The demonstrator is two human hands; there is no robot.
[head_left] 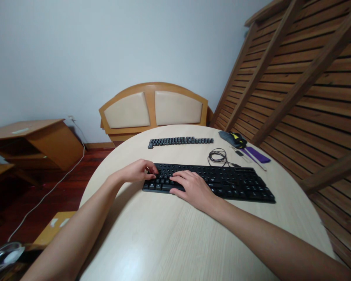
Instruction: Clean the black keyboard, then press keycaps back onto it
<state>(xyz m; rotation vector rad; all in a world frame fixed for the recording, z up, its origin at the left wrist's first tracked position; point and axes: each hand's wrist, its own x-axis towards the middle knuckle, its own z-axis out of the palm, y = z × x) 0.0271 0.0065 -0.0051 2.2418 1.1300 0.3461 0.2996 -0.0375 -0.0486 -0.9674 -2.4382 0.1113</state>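
A black keyboard [231,183] lies across the round table [169,234], tilted slightly so that its right end is nearer to me. At its left end my left hand [139,170] is curled, thumb and fingertips brought close together at the keys. Whatever is between those fingertips is too small to make out. My right hand [191,188] rests over the middle of the keyboard with its fingers stretched out and apart, touching the keys. Nothing is held in it. Some keys lie hidden under both hands. Behind the keyboard, loose black keycaps [175,141] stand in rows.
A coiled black cable [218,156] lies behind the keyboard. At the back right are a grey and yellow item [234,138], a purple cloth [257,155] and a thin metal rod [256,159]. A slatted wooden frame [295,89] leans beside the table's right edge.
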